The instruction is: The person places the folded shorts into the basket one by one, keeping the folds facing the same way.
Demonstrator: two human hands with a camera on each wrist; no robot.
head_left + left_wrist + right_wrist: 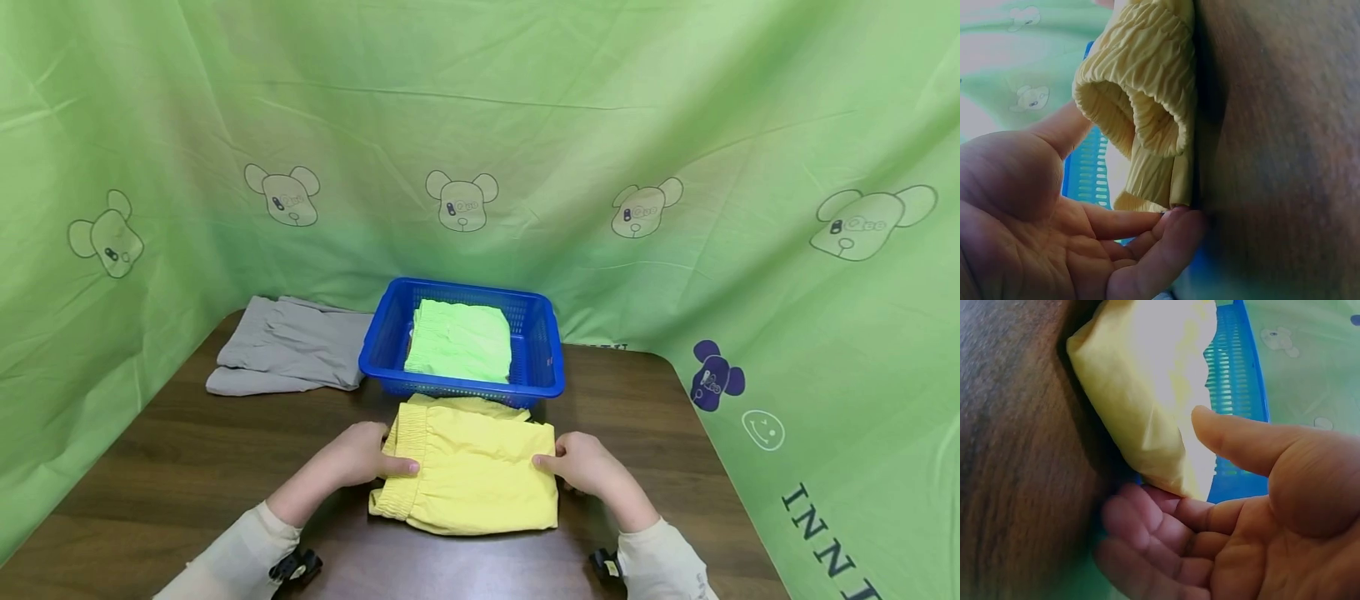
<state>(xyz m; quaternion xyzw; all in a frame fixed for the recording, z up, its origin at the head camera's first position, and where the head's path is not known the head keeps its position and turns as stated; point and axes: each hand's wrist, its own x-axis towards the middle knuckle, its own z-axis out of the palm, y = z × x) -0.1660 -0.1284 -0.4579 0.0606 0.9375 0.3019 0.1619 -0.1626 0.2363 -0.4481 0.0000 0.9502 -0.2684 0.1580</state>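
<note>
Folded yellow shorts [480, 475] lie at the front of the table, their gathered elastic waistband [1141, 69] toward the left. My left hand [363, 454] holds the waistband end, thumb on top and fingers tucked at its underside, as the left wrist view shows. At the opposite end my right hand [588, 462] grips the folded edge, its thumb over the cloth and its fingers [1125, 519] curled by the lower side. Right behind the shorts stands a blue plastic basket [461, 387] with a folded bright green garment [459, 340] inside.
A grey garment [300, 346] is spread flat at the back left, against the basket's side. The dark wooden table [637, 400] ends at a green curtain [480, 108] printed with bear heads, which hangs behind and along both sides.
</note>
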